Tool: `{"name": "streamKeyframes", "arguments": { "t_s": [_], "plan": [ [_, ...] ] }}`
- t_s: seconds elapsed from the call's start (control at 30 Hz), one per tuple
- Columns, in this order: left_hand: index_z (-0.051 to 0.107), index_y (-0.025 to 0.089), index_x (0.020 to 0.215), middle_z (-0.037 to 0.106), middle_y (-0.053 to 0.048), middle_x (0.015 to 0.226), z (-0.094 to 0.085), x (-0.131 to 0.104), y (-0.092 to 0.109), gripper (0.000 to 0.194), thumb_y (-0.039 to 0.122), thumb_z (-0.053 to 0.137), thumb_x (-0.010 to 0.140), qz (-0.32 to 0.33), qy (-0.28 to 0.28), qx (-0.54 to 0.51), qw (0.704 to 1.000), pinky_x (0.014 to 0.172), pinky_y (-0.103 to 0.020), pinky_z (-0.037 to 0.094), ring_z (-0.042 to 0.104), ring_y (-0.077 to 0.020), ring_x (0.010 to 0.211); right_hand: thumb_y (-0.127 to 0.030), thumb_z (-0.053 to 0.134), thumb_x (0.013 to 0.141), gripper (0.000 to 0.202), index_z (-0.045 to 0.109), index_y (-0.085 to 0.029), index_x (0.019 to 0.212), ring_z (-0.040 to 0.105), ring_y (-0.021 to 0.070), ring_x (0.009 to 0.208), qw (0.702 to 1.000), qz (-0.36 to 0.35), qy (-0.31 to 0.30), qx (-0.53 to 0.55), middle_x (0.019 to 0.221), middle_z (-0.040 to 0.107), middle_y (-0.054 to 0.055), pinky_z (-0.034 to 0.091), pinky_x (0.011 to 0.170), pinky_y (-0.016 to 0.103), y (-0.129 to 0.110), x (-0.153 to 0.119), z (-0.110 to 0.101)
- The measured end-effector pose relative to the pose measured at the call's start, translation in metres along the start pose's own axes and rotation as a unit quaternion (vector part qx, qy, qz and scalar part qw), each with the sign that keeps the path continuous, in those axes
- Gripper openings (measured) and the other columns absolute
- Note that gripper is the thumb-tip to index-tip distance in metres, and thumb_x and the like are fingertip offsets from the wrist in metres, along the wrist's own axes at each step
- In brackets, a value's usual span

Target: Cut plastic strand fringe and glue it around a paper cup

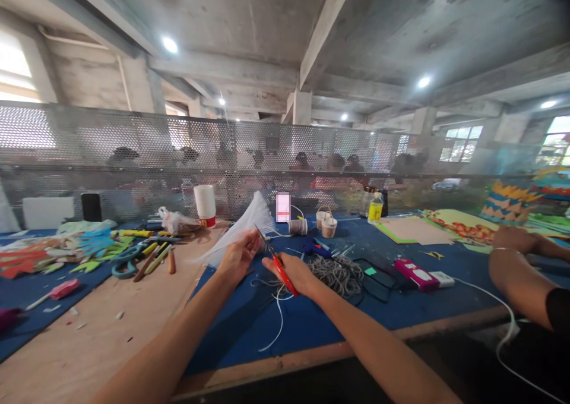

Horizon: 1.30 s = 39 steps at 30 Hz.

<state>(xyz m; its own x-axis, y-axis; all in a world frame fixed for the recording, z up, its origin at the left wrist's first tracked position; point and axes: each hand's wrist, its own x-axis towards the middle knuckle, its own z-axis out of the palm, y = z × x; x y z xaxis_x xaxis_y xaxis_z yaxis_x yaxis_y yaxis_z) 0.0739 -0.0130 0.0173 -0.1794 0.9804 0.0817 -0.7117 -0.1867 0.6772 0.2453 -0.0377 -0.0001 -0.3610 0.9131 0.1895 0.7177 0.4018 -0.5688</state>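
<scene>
My left hand (239, 254) is closed on a sheer white mesh fabric (243, 229), which fans upward and to the left from my fingers. Red-handled scissors (284, 273) are in my right hand (296, 271), their blades pointing up and left, close to the left fingertips. Whether the blades touch the mesh I cannot tell. Below my hands a white cord (279, 324) trails over the blue table mat (240, 344). Just right of my right hand lies a tangled heap of grey cord (336, 275), with a dark blue tool (317, 248) behind it.
Knives and blue-handled scissors (127, 261) lie left, near colored cutouts (93, 243). Stacked paper cups (205, 204), a cord spool (298, 227), small buckets (328, 226) and a yellow-labelled bottle (375, 208) stand behind. A magenta box (416, 274) and a co-worker's arm (516, 273) are at right.
</scene>
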Motion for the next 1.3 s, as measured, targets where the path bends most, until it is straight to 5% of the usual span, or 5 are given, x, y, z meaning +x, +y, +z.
{"name": "streamKeyframes", "arguments": {
  "t_s": [0.57,1.3],
  "plan": [
    [0.07,0.011,0.079,0.074,-0.003,0.076,0.004,-0.003,-0.006,0.017,-0.003,0.062,0.084,-0.018,0.02,-0.013,1.0,0.068,-0.016,0.058,0.07,-0.0092,0.068,-0.077,0.038,0.091,0.063,0.063,-0.02,0.075,0.064,0.021,0.057,0.993,0.033,-0.029,0.111,0.059,0.063,0.004,0.046,0.062,0.029,-0.011,-0.006,0.003],
    [0.068,0.008,0.081,0.074,-0.005,0.077,0.002,-0.003,-0.005,0.013,-0.003,0.063,0.084,-0.041,-0.005,-0.028,0.999,0.066,-0.017,0.06,0.07,-0.0106,0.067,-0.071,0.04,0.095,0.062,0.071,-0.019,0.08,0.07,0.021,0.07,0.999,0.024,0.019,0.017,0.066,0.069,0.006,0.042,0.061,0.023,-0.013,-0.006,0.006]
  ]
}}
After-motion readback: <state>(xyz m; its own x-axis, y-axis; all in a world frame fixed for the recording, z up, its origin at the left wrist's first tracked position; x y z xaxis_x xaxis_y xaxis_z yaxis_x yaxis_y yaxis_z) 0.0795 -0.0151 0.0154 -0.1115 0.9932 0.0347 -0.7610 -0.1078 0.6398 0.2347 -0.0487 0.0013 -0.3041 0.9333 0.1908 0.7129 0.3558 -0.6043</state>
